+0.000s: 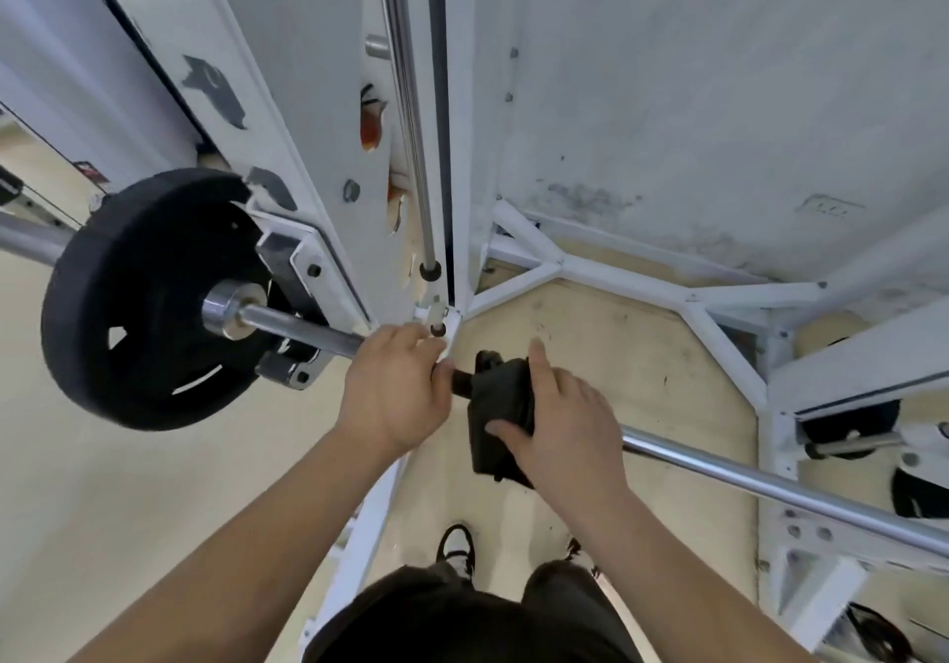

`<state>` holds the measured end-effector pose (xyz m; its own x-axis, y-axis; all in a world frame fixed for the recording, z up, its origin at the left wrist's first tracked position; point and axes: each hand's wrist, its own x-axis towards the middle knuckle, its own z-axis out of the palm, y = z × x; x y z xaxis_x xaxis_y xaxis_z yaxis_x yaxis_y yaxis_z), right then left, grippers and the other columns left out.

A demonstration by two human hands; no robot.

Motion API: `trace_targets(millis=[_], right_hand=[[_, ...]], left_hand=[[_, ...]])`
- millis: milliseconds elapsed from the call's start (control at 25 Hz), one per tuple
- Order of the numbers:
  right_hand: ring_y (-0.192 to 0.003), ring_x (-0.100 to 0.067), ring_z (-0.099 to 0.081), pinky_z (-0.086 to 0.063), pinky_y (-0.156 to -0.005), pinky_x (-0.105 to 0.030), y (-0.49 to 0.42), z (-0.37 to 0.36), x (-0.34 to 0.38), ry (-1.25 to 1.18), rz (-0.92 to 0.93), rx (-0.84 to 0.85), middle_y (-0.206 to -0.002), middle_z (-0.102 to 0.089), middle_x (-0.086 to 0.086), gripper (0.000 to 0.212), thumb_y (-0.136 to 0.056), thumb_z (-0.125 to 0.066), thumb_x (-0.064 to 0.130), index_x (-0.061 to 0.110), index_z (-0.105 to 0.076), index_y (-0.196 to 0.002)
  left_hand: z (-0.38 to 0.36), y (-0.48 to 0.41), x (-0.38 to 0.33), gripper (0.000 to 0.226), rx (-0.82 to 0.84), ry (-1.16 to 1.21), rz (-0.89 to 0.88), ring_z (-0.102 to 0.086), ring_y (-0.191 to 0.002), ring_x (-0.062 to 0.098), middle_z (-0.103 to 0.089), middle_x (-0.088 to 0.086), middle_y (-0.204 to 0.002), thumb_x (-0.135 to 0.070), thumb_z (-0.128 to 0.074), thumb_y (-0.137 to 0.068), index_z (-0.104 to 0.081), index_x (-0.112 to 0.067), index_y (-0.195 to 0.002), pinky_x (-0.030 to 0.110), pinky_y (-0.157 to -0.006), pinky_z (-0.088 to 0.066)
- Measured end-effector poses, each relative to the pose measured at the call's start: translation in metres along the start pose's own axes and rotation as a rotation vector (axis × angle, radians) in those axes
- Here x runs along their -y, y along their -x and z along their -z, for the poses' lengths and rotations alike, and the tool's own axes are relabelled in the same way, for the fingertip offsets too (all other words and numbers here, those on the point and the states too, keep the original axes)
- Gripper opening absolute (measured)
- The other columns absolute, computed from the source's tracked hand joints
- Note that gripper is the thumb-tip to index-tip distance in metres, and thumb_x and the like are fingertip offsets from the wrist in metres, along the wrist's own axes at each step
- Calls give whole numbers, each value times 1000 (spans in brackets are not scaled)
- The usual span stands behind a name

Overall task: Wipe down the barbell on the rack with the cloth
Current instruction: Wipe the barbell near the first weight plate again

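Head cam looks steeply down, close over barbell (770,482) w/ rack (308,97).

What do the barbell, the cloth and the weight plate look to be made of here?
Barbell: polished metal, likely chromed steel, with bright streak reflections. Cloth: dark, matte fabric, folded and draped over the bar under the right hand; weave unclear. Weight plate: black, dull, possibly rubber-coated. Left hand grips the bar.
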<state>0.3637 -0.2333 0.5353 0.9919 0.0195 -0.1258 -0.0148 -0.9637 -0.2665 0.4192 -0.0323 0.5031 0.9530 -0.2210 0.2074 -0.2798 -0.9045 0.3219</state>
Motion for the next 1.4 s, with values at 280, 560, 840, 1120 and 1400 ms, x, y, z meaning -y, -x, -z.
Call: trace_targets(millis=[280, 560, 840, 1120, 1400], right_hand=[[-92, -21, -58, -51, -74, -38, -11, 29, -36, -82, -41, 149, -91, -62, 5, 29, -82, -65, 44, 34, -60, -109], [-77, -23, -59, -45, -61, -34, -45, 21, 3, -19, -113, 187, -74, -62, 4, 25, -94, -54, 42, 24, -62, -80], [-73, -18, -62, -45, -62, -33, -74, 34, -10, -153, -111, 453, -72, -63, 6, 27, -91, -63, 45, 28, -59, -70], [-71, -23, -56, -39, -62, -33, -90, 8, 47, -194, 81, 408, -70, -59, 4, 38, -92, -58, 50, 21, -54, -69], [-71, -22, -62, -43, -62, -33, -68, 39, -39, -67, -122, 582, -70, -63, -1, 42, -95, -54, 51, 20, -58, -66]], left_hand=[[-4, 16, 39, 32, -94, -2, -129, -63, -97, 28, -71, 4, -102, -42, -65, -97, -77, -14, -107, 46, -88, -54], [-7, 25, 78, 30, -162, -2, -182, -66, -112, 31, -73, 5, -116, -32, -72, -96, -75, -19, -123, 47, -104, -49], [-9, 25, 79, 29, -210, 5, -205, -66, -107, 30, -72, 5, -112, -31, -71, -98, -75, -17, -122, 47, -102, -50], [-12, 24, 79, 30, -181, -36, -180, -65, -109, 31, -72, 3, -114, -33, -69, -98, -75, -19, -123, 46, -104, -48], [-6, 23, 72, 43, -144, -81, -133, -64, -107, 26, -72, -1, -109, -59, -67, -93, -76, -25, -118, 41, -93, -53]])
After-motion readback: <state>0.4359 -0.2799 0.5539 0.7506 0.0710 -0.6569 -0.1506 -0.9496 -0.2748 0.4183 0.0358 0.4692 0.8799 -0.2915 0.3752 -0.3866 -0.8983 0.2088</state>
